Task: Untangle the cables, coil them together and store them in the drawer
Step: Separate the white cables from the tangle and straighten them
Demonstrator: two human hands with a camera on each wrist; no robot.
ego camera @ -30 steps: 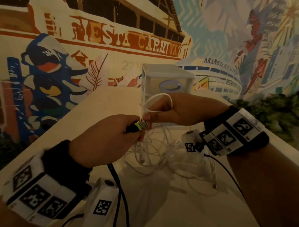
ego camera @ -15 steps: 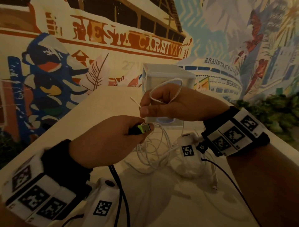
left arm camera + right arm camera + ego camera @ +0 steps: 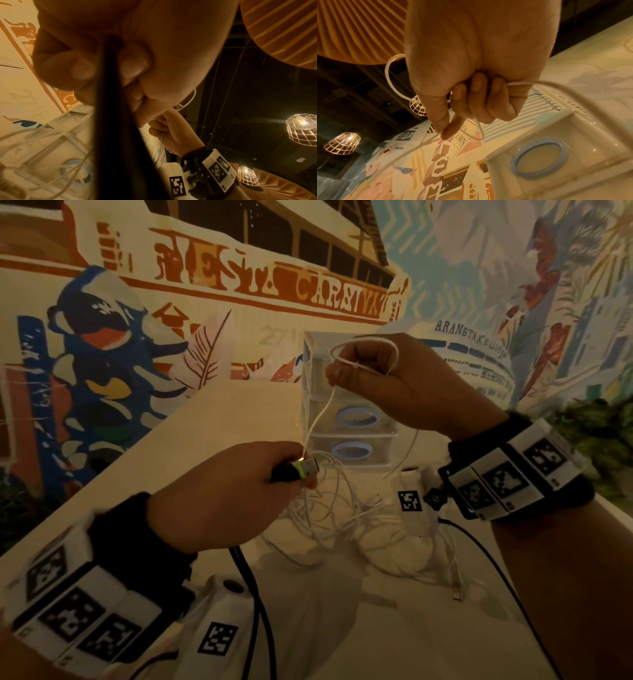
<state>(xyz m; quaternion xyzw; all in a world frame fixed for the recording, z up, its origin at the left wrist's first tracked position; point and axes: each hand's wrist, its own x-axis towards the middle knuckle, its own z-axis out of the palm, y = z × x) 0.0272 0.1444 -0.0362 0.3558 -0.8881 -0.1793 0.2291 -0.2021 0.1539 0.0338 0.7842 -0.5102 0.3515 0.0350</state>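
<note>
We saw a thin white cable [image 3: 368, 355] looped above the table and running down to a tangled white heap [image 3: 346, 515], a black cable [image 3: 255, 604] with a green-tipped plug [image 3: 303, 469], and translucent drawers [image 3: 349, 436] with blue-ringed handles standing closed behind.

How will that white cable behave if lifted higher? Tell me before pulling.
Probably floppy: the white cable sags in a curve between the right hand and left hand. Likely light. It may drag the tangled pile along.
</note>
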